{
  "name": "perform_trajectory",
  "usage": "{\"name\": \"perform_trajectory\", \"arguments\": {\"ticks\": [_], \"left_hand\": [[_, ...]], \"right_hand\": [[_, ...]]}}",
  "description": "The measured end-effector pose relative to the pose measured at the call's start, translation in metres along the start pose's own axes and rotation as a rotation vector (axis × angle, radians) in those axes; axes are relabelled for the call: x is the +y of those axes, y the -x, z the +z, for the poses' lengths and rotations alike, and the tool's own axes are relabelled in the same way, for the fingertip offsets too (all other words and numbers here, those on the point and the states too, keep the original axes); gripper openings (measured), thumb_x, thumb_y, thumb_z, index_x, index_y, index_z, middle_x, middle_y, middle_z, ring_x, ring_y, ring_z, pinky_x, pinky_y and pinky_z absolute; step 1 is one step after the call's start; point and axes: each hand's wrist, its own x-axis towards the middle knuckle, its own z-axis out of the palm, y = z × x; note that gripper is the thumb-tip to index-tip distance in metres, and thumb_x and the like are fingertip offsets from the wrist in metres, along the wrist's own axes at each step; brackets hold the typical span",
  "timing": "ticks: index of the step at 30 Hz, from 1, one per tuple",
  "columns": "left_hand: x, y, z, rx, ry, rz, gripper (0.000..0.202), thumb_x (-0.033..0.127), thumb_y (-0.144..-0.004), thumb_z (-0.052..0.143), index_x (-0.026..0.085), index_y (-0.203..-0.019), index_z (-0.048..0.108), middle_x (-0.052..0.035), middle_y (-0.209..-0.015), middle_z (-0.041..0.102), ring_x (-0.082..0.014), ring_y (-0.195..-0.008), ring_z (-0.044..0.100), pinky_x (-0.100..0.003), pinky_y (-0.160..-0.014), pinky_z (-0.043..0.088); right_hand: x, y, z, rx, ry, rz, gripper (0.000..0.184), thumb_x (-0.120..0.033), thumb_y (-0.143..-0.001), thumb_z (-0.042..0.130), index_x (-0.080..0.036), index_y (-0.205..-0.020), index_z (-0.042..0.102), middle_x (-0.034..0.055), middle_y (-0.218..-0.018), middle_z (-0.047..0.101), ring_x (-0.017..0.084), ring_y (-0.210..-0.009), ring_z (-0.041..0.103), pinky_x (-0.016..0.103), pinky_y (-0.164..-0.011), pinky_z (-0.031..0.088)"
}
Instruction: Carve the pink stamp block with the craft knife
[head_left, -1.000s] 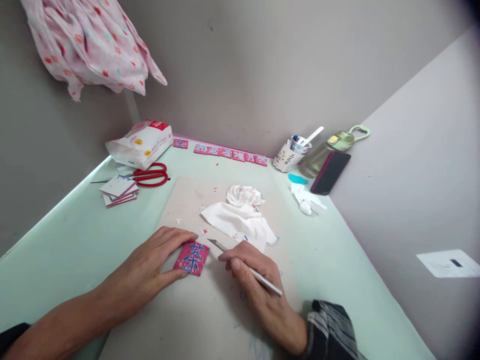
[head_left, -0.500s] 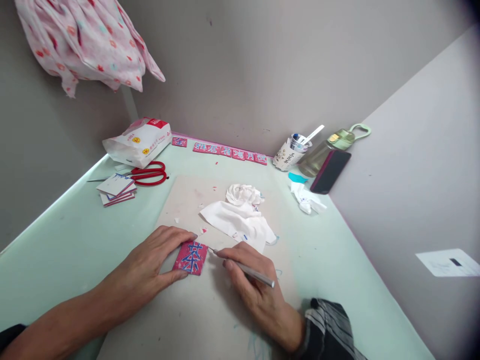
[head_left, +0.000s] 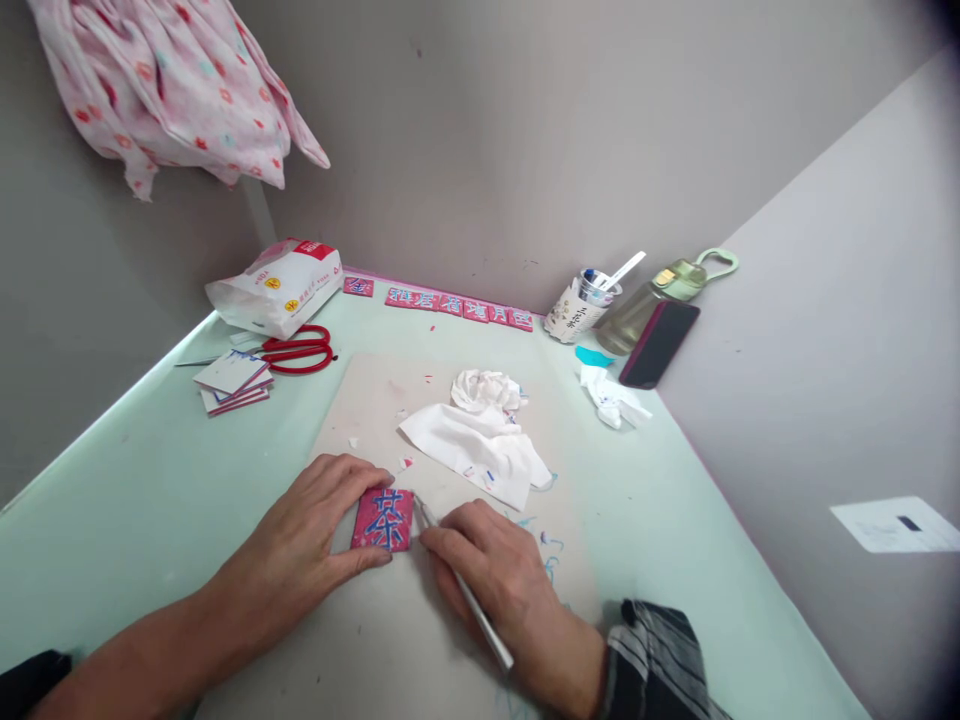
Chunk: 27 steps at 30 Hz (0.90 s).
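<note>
A small pink square tile (head_left: 385,521) with a blue, white-edged character lies on the grey board (head_left: 367,400). My left hand (head_left: 319,525) grips it from the left, fingers at its top edge and thumb along its bottom edge. Pinched in my right hand (head_left: 502,575) is a slim silver craft knife (head_left: 474,607), its tip at the tile's upper right corner. Whether the tip touches the tile I cannot tell. Just beyond the hands, a white cloth or tissue (head_left: 476,450) lies partly crumpled on the board.
Red-handled scissors (head_left: 300,352) and a stack of white squares (head_left: 232,375) lie at the left, before a white packet (head_left: 277,290). Pink character tiles (head_left: 457,305) line the wall. A cup (head_left: 581,305), green bottle (head_left: 645,305), phone (head_left: 660,345) and crumpled tissue (head_left: 611,395) sit back right.
The knife has turned steeper, its rear end swinging down and towards me. My right hand has shifted slightly lower, and the tile has rotated a little under my left hand.
</note>
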Motion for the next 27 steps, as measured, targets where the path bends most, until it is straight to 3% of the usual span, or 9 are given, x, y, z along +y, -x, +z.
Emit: {"name": "perform_trajectory", "arguments": {"ticks": [3,8,12,14,17,22,25,27], "left_hand": [[0.003,0.001,0.005,0.061,-0.055,-0.030,0.039,0.040,-0.077,0.074,0.028,-0.112,0.062,-0.0040,-0.111,0.061,-0.0296,-0.108,0.054,-0.042,-0.094,0.045],[0.012,0.001,0.003,0.070,0.032,-0.071,0.034,0.040,-0.078,0.071,0.029,-0.108,0.061,-0.0033,-0.111,0.059,-0.0295,-0.109,0.055,-0.041,-0.093,0.045],[0.019,0.001,0.000,-0.037,0.192,-0.207,0.019,0.043,-0.087,0.059,0.030,-0.101,0.058,0.0000,-0.100,0.064,-0.0237,-0.092,0.060,-0.035,-0.082,0.047],[0.020,0.003,-0.001,-0.009,0.247,-0.278,0.022,0.046,-0.086,0.059,0.029,-0.101,0.057,0.0003,-0.096,0.065,-0.0231,-0.088,0.060,-0.033,-0.079,0.047],[0.021,0.004,-0.003,0.054,0.307,-0.287,0.025,0.049,-0.085,0.060,0.029,-0.100,0.058,-0.0003,-0.093,0.065,-0.0233,-0.087,0.060,-0.033,-0.078,0.046],[0.023,0.003,-0.004,0.053,0.330,-0.212,0.019,0.047,-0.089,0.058,0.028,-0.089,0.061,0.0007,-0.088,0.062,-0.0207,-0.086,0.060,-0.030,-0.077,0.044],[0.023,0.003,-0.004,0.069,0.325,-0.197,0.020,0.047,-0.089,0.058,0.027,-0.088,0.061,0.0007,-0.088,0.061,-0.0200,-0.085,0.060,-0.030,-0.077,0.044],[0.023,0.003,-0.004,0.076,0.317,-0.173,0.020,0.046,-0.089,0.057,0.027,-0.087,0.062,0.0006,-0.088,0.061,-0.0199,-0.086,0.060,-0.030,-0.078,0.044]], "right_hand": [[0.001,0.003,-0.004,0.073,-0.079,0.081,0.025,-0.009,-0.094,0.050,-0.021,-0.113,0.062,0.0069,-0.091,0.061,0.020,-0.080,0.057,0.031,-0.069,0.048],[-0.002,-0.002,-0.010,0.084,-0.417,0.096,0.054,-0.005,-0.085,0.050,-0.023,-0.136,0.050,0.0120,-0.116,0.059,0.023,-0.103,0.060,0.036,-0.085,0.052],[-0.002,-0.008,-0.013,0.080,-0.701,0.202,0.033,-0.016,-0.098,0.046,-0.026,-0.126,0.061,0.0082,-0.109,0.065,0.021,-0.099,0.062,0.036,-0.089,0.051],[-0.001,-0.009,-0.013,0.092,-0.832,0.269,0.028,-0.029,-0.102,0.045,-0.025,-0.121,0.065,0.0081,-0.105,0.066,0.021,-0.093,0.064,0.037,-0.087,0.052],[0.000,-0.010,-0.013,0.088,-0.908,0.225,0.035,-0.041,-0.103,0.042,-0.024,-0.125,0.064,0.0092,-0.103,0.064,0.021,-0.088,0.064,0.038,-0.083,0.054],[-0.005,-0.009,-0.013,-0.021,-0.860,0.126,0.042,-0.022,-0.103,0.041,-0.030,-0.144,0.046,0.0103,-0.120,0.058,0.019,-0.101,0.061,0.037,-0.089,0.054],[-0.005,-0.008,-0.014,-0.116,-0.863,0.191,0.062,-0.010,-0.093,0.053,-0.032,-0.149,0.037,0.0101,-0.128,0.054,0.018,-0.104,0.059,0.037,-0.093,0.053],[-0.004,-0.008,-0.014,-0.177,-0.928,0.263,0.075,-0.010,-0.085,0.066,-0.033,-0.149,0.035,0.0097,-0.130,0.051,0.019,-0.102,0.058,0.037,-0.092,0.053]]}}
